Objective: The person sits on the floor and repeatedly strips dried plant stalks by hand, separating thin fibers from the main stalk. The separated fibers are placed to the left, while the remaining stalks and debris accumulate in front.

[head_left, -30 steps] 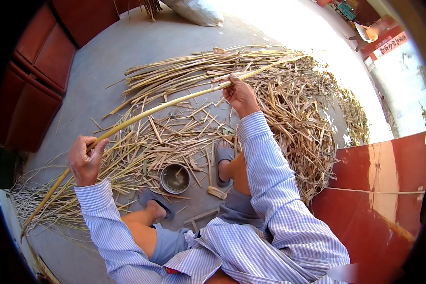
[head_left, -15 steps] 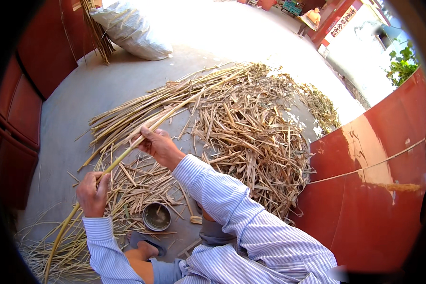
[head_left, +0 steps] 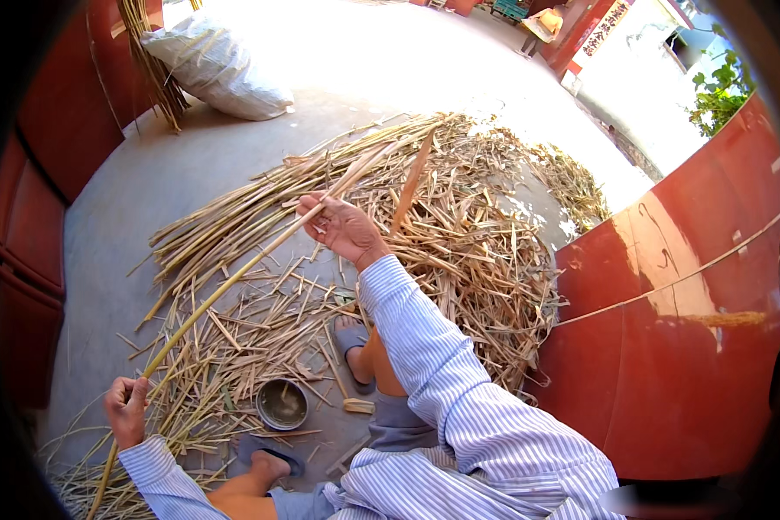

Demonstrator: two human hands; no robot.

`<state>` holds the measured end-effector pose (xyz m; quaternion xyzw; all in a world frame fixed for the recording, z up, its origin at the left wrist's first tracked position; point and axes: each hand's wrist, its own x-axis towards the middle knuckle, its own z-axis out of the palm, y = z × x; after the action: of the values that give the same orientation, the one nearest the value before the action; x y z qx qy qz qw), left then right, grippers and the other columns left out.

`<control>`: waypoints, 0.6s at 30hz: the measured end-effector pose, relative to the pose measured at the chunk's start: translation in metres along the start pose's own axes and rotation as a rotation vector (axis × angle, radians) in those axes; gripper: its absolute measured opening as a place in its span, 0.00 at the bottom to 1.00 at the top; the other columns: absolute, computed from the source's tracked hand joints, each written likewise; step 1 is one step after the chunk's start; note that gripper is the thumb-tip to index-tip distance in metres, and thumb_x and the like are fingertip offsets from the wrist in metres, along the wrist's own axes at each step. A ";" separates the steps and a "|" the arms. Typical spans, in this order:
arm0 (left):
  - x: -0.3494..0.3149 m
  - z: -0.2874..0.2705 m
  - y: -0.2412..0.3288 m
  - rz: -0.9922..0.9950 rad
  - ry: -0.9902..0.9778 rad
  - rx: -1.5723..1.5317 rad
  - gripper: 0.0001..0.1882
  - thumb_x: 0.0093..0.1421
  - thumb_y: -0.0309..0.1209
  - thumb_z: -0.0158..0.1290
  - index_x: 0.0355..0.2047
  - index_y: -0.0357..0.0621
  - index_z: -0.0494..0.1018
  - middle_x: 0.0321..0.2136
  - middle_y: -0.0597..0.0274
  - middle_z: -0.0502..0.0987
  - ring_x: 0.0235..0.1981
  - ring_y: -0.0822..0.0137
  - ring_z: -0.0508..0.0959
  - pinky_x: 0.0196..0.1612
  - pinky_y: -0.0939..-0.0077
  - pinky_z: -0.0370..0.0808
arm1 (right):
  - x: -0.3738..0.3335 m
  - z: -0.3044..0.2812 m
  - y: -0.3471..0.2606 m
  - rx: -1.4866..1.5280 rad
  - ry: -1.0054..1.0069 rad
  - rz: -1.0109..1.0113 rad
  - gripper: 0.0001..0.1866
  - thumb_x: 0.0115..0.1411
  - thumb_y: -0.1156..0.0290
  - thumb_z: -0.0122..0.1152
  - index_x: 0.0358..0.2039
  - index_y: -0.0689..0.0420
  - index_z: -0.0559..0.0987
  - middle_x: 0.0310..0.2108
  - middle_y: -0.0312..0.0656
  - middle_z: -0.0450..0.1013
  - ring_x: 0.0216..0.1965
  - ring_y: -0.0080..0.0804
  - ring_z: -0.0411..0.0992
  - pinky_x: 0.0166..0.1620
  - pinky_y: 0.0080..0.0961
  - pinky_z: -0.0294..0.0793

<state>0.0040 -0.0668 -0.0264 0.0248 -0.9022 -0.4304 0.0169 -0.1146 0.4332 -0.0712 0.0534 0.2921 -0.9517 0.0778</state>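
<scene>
A long, yellow-green plant stalk [head_left: 208, 304] runs slantwise between my two hands, from the lower left up toward the pile. My left hand [head_left: 127, 412] is closed around its lower part at the left. Farther up, my right hand [head_left: 347, 230] pinches the stalk near its leafy upper end, palm partly showing. A flat brown husk strip [head_left: 414, 184] stands tilted just beyond my right hand; whether it is touching anything I cannot tell. Beneath the stalk lie scattered dry husk pieces [head_left: 234, 342].
Long stalks [head_left: 225, 217] lie bundled beside a big heap of dry husks [head_left: 459, 251]. Near my feet are a metal bowl of liquid [head_left: 282, 405] and a small brush-like piece [head_left: 359, 406]. A white sack [head_left: 221, 74] stands far left; a red panel [head_left: 667, 329] borders the right.
My hands have spread apart along the stalk: the right moved up and away, the left down and left. A brown husk strip now shows beyond my right hand. The view has shifted slightly.
</scene>
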 end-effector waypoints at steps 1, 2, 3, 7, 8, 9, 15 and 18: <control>0.002 0.003 0.003 0.013 -0.007 0.014 0.19 0.60 0.41 0.60 0.22 0.41 0.70 0.15 0.71 0.69 0.17 0.82 0.65 0.21 0.84 0.60 | 0.002 -0.001 0.006 -0.082 -0.027 0.041 0.13 0.69 0.66 0.50 0.49 0.57 0.73 0.47 0.44 0.76 0.49 0.36 0.75 0.49 0.33 0.77; 0.005 0.006 0.005 0.025 -0.013 0.027 0.19 0.61 0.41 0.60 0.22 0.41 0.70 0.15 0.72 0.68 0.17 0.82 0.65 0.21 0.84 0.59 | 0.005 -0.002 0.009 -0.094 -0.018 0.019 0.12 0.69 0.67 0.50 0.49 0.57 0.73 0.46 0.44 0.76 0.49 0.36 0.75 0.48 0.32 0.78; 0.006 0.009 0.007 0.037 -0.018 0.041 0.19 0.61 0.42 0.59 0.22 0.41 0.70 0.15 0.72 0.68 0.17 0.82 0.65 0.21 0.84 0.59 | 0.007 -0.003 0.012 -0.107 -0.010 -0.002 0.12 0.69 0.67 0.51 0.48 0.57 0.73 0.45 0.44 0.76 0.48 0.35 0.75 0.47 0.31 0.79; 0.004 0.010 0.006 0.071 0.059 0.006 0.16 0.59 0.37 0.62 0.23 0.39 0.71 0.16 0.72 0.68 0.18 0.82 0.64 0.21 0.83 0.59 | 0.014 0.006 0.021 -0.190 0.052 -0.112 0.11 0.68 0.66 0.52 0.45 0.58 0.74 0.41 0.41 0.78 0.43 0.29 0.77 0.39 0.22 0.81; 0.004 0.009 0.001 0.111 0.104 0.064 0.16 0.58 0.37 0.63 0.23 0.39 0.71 0.16 0.72 0.68 0.19 0.81 0.64 0.21 0.82 0.59 | 0.015 0.007 0.023 -0.227 0.063 -0.146 0.11 0.68 0.65 0.52 0.44 0.58 0.74 0.40 0.41 0.78 0.42 0.29 0.78 0.38 0.21 0.81; 0.004 0.009 -0.002 0.152 0.148 0.122 0.16 0.57 0.36 0.63 0.23 0.39 0.71 0.16 0.72 0.68 0.19 0.81 0.64 0.22 0.82 0.59 | 0.015 0.007 0.025 -0.242 0.097 -0.162 0.11 0.68 0.64 0.53 0.43 0.58 0.75 0.37 0.39 0.78 0.38 0.25 0.78 0.36 0.19 0.80; -0.010 0.030 0.036 0.509 0.386 0.402 0.14 0.53 0.34 0.66 0.24 0.41 0.72 0.16 0.61 0.69 0.16 0.68 0.67 0.22 0.75 0.63 | 0.019 -0.005 0.025 -0.278 0.302 -0.134 0.13 0.65 0.61 0.57 0.37 0.58 0.77 0.29 0.37 0.78 0.27 0.21 0.76 0.30 0.16 0.77; -0.006 0.038 0.055 0.495 0.350 0.513 0.13 0.51 0.34 0.66 0.25 0.42 0.72 0.19 0.59 0.72 0.19 0.61 0.71 0.24 0.70 0.66 | 0.018 0.008 0.043 -0.337 0.313 -0.073 0.14 0.64 0.58 0.60 0.35 0.58 0.76 0.28 0.37 0.78 0.26 0.21 0.76 0.28 0.15 0.76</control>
<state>0.0067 -0.0022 -0.0075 -0.1171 -0.9425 -0.1635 0.2669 -0.1255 0.3917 -0.0909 0.1758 0.4572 -0.8718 0.0049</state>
